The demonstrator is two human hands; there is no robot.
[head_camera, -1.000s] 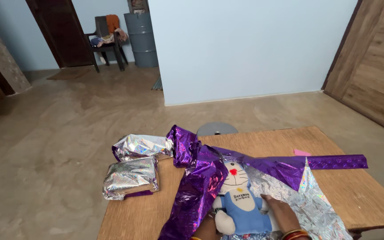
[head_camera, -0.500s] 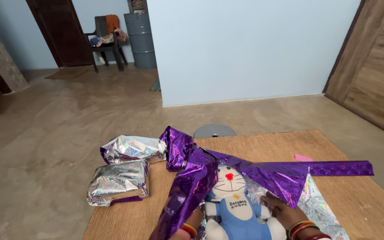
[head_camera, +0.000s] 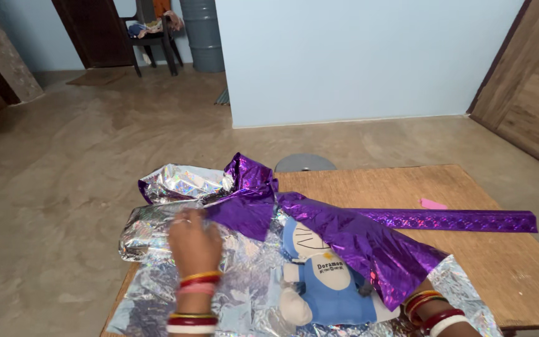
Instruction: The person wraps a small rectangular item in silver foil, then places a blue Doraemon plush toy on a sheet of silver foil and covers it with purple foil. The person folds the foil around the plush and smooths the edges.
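A bare room with pale blue walls and a brown concrete floor frames a low wooden surface strewn with shiny wrapping foil. A plush toy, blue and white with a cat-like face, lies on its back on a spread sheet of silver foil near the front edge of the surface. A purple foil sheet is draped across the toy's face and right side, one corner folded over its arm, and runs on as a long, flat purple strip toward the right. The left hand, its wrist ringed with red, gold and white bangles, rests palm down on the crumpled silver foil just beside the purple fold; its fingers lie spread and released, pressing the foil without gripping it. The right hand is hidden under the purple sheet, with only the bangled right wrist showing at the lower edge, so whether its fingers hold anything cannot be told. Behind the left hand sits a silver foil bundle, apparently wrapped around something unseen. A small pink scrap lies on the bare wood. Beyond the far edge, a grey round disc shows on the floor. A grey drum and a dark chair piled with clothes stand in the far doorway.
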